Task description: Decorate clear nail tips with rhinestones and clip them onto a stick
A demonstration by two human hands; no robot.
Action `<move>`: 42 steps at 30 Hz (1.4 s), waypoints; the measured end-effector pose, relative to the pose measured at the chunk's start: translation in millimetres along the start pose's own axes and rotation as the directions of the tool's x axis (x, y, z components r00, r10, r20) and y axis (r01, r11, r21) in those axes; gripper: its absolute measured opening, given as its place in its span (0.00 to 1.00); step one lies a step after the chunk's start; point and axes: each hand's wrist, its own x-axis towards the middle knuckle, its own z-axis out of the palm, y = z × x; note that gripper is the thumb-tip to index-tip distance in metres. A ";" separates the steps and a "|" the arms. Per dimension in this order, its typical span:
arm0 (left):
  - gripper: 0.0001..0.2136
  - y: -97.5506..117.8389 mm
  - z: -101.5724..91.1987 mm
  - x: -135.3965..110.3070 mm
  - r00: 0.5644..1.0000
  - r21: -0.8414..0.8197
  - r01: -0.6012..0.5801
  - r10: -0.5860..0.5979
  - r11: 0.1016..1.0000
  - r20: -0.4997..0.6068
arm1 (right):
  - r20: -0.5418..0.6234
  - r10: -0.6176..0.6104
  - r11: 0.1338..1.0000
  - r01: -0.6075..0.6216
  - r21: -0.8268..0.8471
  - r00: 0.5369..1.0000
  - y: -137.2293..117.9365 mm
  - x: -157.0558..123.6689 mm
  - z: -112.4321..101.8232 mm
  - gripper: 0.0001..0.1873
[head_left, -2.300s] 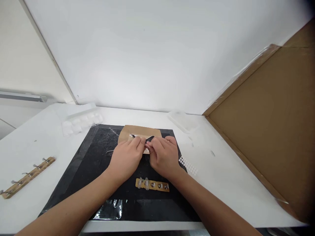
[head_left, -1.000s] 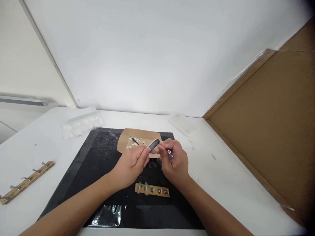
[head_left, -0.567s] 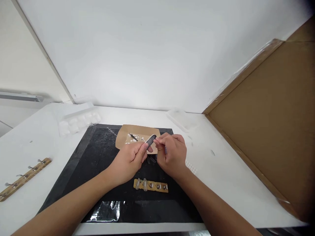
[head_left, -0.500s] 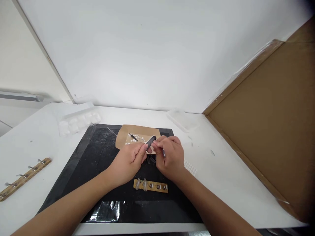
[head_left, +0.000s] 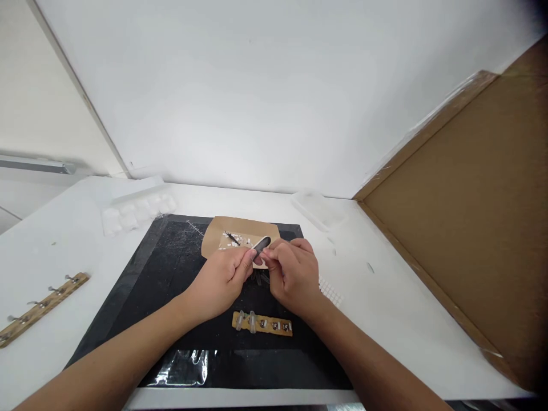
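A dark, flat, rounded piece with a pale edge (head_left: 262, 244) is pinched between the thumb and fingers of my left hand (head_left: 222, 278). My right hand (head_left: 293, 271) is closed, its fingertips pressed at the lower right edge of that piece. Whether something small sits in those fingertips I cannot make out. Just behind both hands lies a tan tray (head_left: 212, 237) with small white bits and a thin black item (head_left: 232, 238) in it. In front of them rests a short wooden strip (head_left: 269, 325) with metal fittings and two clear pieces standing at its left end.
Everything central lies on a black mat (head_left: 171, 285) on a white table. A longer wooden strip with metal clips (head_left: 43, 308) is at far left. Clear plastic trays (head_left: 139, 211) stand at back left and back right (head_left: 317, 208). A cardboard panel (head_left: 462, 217) leans along the right.
My right fingertips have shifted slightly left, closer against the dark piece. A small bluish spot seen by the right fingers earlier no longer shows. My left hand keeps its grip.
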 end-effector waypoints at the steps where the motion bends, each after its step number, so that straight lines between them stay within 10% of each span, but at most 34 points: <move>1: 0.22 -0.1 -0.4 0.0 1.000 0.004 -0.001 0.001 1.000 0.005 | 0.010 0.000 1.000 0.000 0.005 1.000 0.2 0.1 -0.1 0.09; 15: 0.16 -5.9 -9.3 -0.4 0.952 0.373 -0.223 0.283 0.901 -0.116 | -0.077 0.042 0.982 -0.027 0.189 0.996 1.2 0.7 -9.1 0.08; 26: 0.13 -26.6 -24.8 10.0 0.933 0.790 0.010 0.279 0.612 -0.228 | 0.276 0.072 0.934 -0.162 0.318 0.958 4.0 -3.5 -26.6 0.08; 42: 0.16 -24.2 -18.0 5.7 0.909 0.604 0.013 0.242 0.797 -0.339 | 0.634 -0.091 0.745 -0.370 0.555 0.768 -5.1 -0.2 -52.2 0.15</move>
